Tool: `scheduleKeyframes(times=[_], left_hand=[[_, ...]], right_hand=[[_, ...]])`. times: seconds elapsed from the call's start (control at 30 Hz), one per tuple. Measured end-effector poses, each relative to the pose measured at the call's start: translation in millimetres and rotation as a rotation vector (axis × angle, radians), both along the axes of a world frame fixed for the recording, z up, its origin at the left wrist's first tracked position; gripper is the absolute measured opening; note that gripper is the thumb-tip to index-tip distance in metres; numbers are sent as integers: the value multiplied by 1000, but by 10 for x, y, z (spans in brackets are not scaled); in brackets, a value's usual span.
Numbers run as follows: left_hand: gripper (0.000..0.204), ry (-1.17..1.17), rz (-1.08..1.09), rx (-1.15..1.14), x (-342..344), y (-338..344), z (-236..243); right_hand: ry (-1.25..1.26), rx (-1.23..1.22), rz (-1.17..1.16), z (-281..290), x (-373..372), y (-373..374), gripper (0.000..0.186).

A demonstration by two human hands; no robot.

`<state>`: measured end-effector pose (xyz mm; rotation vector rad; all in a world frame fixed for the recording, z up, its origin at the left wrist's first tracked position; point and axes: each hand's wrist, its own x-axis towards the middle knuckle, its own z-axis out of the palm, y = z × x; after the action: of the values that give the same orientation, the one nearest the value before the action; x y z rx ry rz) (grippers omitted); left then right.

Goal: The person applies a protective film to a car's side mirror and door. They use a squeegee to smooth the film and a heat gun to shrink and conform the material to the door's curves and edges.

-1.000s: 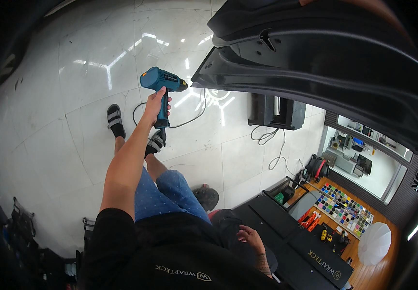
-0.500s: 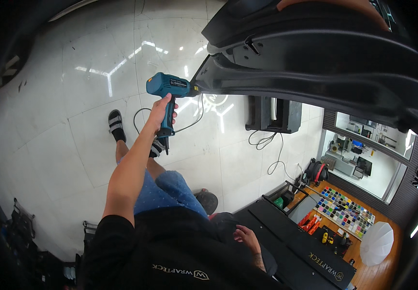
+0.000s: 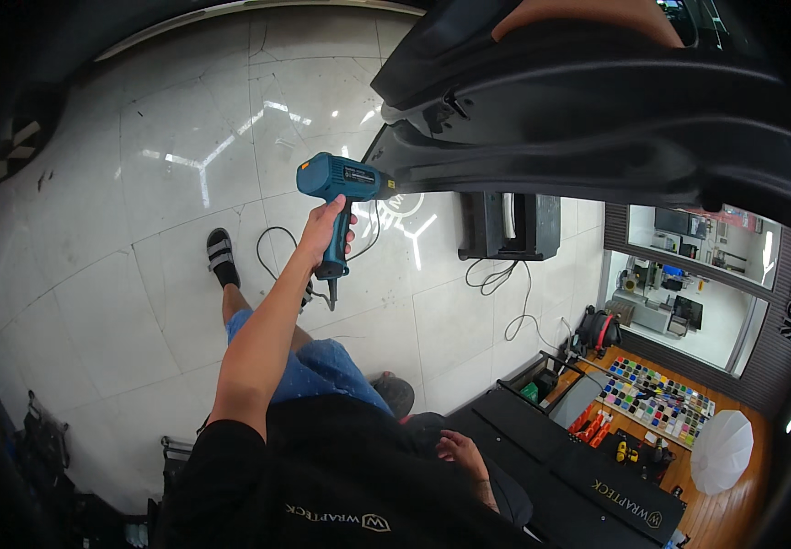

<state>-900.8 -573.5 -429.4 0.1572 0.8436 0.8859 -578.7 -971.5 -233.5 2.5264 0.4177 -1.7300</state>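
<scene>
My left hand is wrapped round the grip of a teal heat gun, held out ahead of me. Its dark nozzle points right, at the lower left edge of a large black moulded car panel; whether it touches cannot be seen. A cable hangs from the base of the grip and loops over the floor. Close to my body, at the lower middle, my right hand has loosely curled fingers, partly apart, and no object shows in them.
A black case with a coiled cable stands on the pale tiled floor. A black bench lies to the right, near a board of coloured swatches, orange tools and a white umbrella-like shade. A dark rounded object sits beside my shorts.
My left hand has carried the heat gun slightly right and down in the picture, its nozzle still by the panel's edge. The view has shifted a little; my right hand has barely moved.
</scene>
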Motion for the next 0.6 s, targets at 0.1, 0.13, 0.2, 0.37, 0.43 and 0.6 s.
scheduleKeyframes(times=[0.1, 0.13, 0.2, 0.37, 0.43, 0.6], left_hand=[[39, -54, -24, -1, -9, 16, -51], [39, -85, -38, 11, -40, 2, -23], [39, -81, -51, 40, -74, 0, -91], [40, 88, -72, 25, -41, 83, -405], [41, 98, -63, -1, -44, 119, -481], [40, -29, -53, 2, -92, 99, -323]], right_hand=[[-10, -44, -10, 13, -69, -145, 38], [-10, -72, -16, -2, -115, -173, 38], [-8, -123, -4, -16, -198, -186, 39], [-11, -182, 31, 68, -290, -95, 40], [-11, -171, 47, 120, -343, 16, 40], [-15, -103, 72, 182, -432, 202, 38]])
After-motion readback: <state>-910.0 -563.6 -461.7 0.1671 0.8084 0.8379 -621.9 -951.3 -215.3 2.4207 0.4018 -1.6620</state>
